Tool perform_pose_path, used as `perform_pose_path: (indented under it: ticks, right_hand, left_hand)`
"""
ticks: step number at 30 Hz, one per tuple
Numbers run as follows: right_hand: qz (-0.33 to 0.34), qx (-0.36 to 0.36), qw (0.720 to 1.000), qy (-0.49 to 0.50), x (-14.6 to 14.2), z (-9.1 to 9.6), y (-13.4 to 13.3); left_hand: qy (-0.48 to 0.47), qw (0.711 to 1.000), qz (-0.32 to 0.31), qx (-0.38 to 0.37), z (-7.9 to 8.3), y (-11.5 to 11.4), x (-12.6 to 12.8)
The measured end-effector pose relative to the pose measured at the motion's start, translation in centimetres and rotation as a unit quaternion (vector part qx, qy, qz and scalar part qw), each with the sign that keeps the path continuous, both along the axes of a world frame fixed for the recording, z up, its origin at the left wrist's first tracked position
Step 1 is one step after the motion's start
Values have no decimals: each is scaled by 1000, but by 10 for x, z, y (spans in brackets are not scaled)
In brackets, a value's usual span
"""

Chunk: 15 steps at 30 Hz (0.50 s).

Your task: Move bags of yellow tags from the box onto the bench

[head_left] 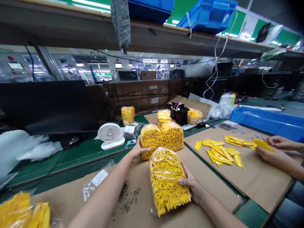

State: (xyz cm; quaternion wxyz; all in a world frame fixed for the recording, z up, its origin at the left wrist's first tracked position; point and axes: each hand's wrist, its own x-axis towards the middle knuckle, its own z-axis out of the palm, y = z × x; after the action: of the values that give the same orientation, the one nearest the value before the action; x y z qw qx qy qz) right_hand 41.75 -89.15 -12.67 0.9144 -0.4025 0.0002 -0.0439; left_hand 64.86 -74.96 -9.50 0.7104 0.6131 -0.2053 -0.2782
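My right hand [191, 185] grips the side of a clear bag of yellow plastic strips [166, 180], which stands tilted on the brown cardboard sheet [133, 209]. Further back, my left hand [137, 148] holds the left side of a second bag of yellow strips [152, 139]. A third bag [173, 134] stands right beside that one. Both hands have fingers wrapped on their bags.
A co-worker's hands [273, 148] at the right handle loose yellow strips [223, 152] on another cardboard sheet. A small white fan [109, 135], more yellow bags [127, 114], a black part [178, 112] and a blue tray [268, 122] stand behind. Another yellow bag [23, 212] lies bottom left.
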Motion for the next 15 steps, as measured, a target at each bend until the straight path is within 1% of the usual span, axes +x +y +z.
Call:
perform_pose_path:
  ticks: [3, 6, 9, 12, 15]
  right_hand:
    - [-6, 27, 1000, 10, 2, -1, -1]
    - [-12, 46, 999, 25, 2, -1, -4]
    - [-27, 45, 998, 33, 1, 1, -8]
    - [-43, 27, 998, 43, -2, 2, -17]
    - [-76, 15, 996, 53, -7, 2, -32]
  left_hand:
    - [-30, 998, 30, -47, -2, -11, 5]
    - [-35, 994, 76, -65, -2, -17, 10]
    - [-20, 990, 121, -76, 1, -17, 9]
    - [-2, 985, 164, -53, 11, -10, 0]
    - [36, 981, 188, -34, 27, 4, -13]
